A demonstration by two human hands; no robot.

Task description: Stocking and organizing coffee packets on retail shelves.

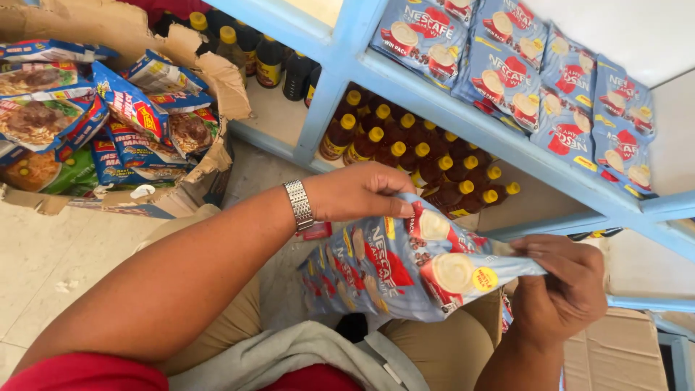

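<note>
From the head camera, the left hand (358, 192) is gripping the upper edge of a strip of light-blue coffee sachets (405, 264), fingers curled over the top and thumb pressed to the front — a closed pinch on the packet. A metal wristwatch (299, 204) is sitting on that wrist. The right hand (561, 282) is clutching the strip's other end, fingers folded shut around its corner. The strip is hanging between both hands, just above the person's lap in tan trousers (434, 347).

Behind the hands, a pale-blue shelf (463, 119) is holding more matching sachets (550, 87) on its upper level, while dark bottles with yellow caps (413, 148) are crowding the level below. At upper left, a torn cardboard box (210, 80) is holding noodle packets (123, 130) — well apart from the hands.
</note>
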